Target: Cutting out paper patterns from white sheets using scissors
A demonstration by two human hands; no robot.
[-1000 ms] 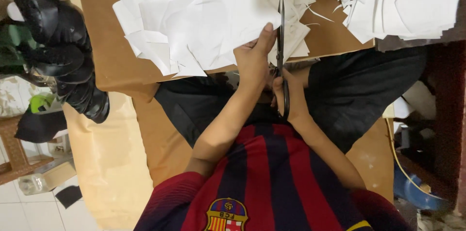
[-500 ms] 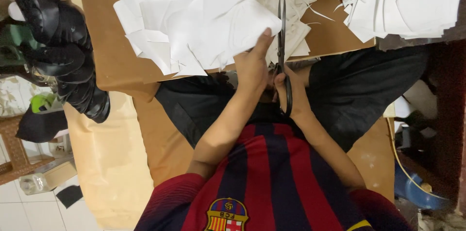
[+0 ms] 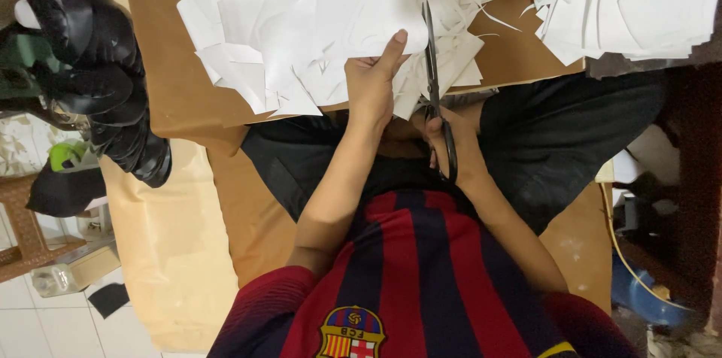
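Note:
My left hand (image 3: 374, 80) pinches a white paper sheet (image 3: 361, 19) at its near edge, thumb on top. My right hand (image 3: 451, 144) grips the black handles of long scissors (image 3: 432, 65), whose blades point away from me and lie across the paper just right of my left thumb. The sheet rests on a heap of white paper cut-outs (image 3: 256, 34) spread over a brown board (image 3: 158, 80) across my lap.
A second pile of white paper pieces (image 3: 624, 1) lies at the board's far right. A stack of black shoe-like pieces (image 3: 98, 65) sits left of the board. A tan cushion (image 3: 165, 245) lies below it. Tiled floor with a bottle (image 3: 71, 271) is at lower left.
The scissors have advanced a little farther into the paper, and my left hand has shifted slightly with the sheet.

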